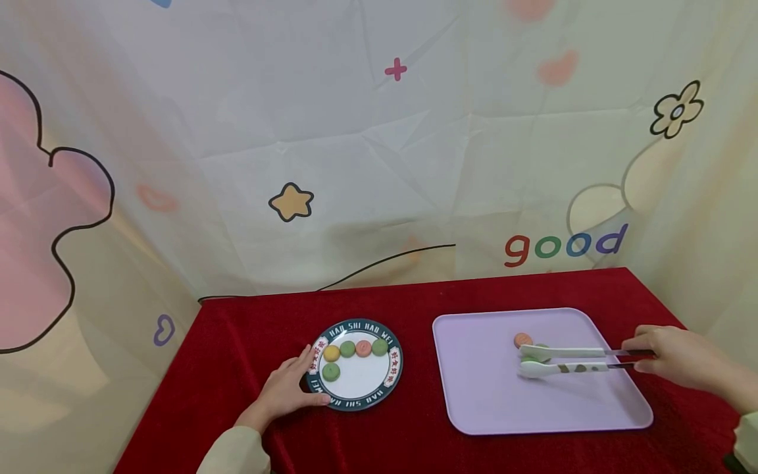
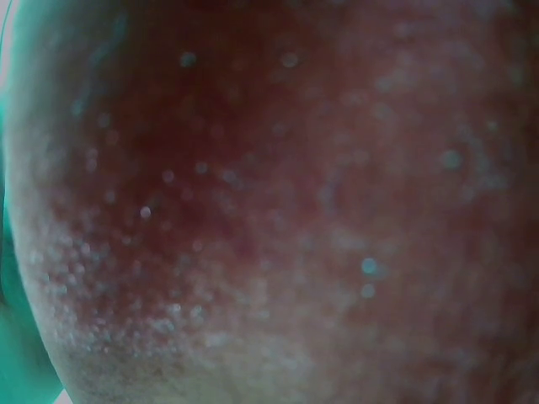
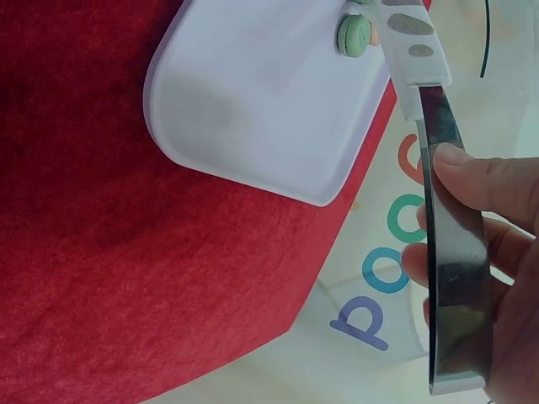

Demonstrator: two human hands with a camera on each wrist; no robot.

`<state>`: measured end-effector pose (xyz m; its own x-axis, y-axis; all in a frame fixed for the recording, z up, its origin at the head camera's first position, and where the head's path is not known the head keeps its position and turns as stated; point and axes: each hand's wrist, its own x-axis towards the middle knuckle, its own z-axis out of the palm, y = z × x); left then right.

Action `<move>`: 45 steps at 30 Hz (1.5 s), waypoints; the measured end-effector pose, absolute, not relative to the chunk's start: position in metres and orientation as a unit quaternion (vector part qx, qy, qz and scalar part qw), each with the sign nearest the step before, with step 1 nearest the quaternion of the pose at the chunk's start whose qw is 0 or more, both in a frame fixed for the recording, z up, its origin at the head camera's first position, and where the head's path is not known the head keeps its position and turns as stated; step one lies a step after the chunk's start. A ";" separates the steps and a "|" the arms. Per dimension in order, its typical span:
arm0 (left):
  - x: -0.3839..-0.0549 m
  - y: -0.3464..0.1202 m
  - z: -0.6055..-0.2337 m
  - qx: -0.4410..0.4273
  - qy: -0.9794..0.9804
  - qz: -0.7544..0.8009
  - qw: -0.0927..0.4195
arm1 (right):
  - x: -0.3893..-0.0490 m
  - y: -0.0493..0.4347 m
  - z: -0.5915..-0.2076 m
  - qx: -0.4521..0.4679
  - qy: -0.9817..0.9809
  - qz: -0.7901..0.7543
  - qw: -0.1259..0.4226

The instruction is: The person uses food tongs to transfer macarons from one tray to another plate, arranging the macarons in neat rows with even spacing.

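Note:
In the head view my left hand (image 1: 285,388) rests at the left rim of a round plate (image 1: 387,393), fingers and thumb spread along its edge. Several small macarons lie on that plate: a yellow one (image 1: 331,353), a pink one (image 1: 364,348) and green ones (image 1: 331,372). My right hand (image 1: 681,359) holds tongs (image 1: 568,367) by their metal handle, thumb on one side and fingers on the other. The tong tips are apart over the lilac tray (image 1: 491,408), overlapping green macarons (image 1: 541,349). Just behind lies a pink macaron (image 1: 523,340). The left wrist view is a blur of skin.
Red cloth (image 1: 414,421) covers the table, with the plate left and the tray right. A printed curtain (image 1: 367,164) hangs behind the table's back edge and along both sides.

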<state>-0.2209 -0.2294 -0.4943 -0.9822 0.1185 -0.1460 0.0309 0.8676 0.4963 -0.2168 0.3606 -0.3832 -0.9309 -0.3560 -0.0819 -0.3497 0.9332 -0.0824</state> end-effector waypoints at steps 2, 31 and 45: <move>-0.221 -0.229 -0.495 0.038 0.963 0.254 0.087 | -0.217 0.361 -0.384 -0.177 0.982 -0.035 0.049; -0.220 -0.229 -0.494 0.039 0.963 0.253 0.085 | -0.216 0.361 -0.387 -0.188 0.982 -0.018 0.021; -0.221 -0.229 -0.494 0.039 0.963 0.253 0.085 | -0.218 0.357 -0.381 -0.192 0.981 -0.022 0.011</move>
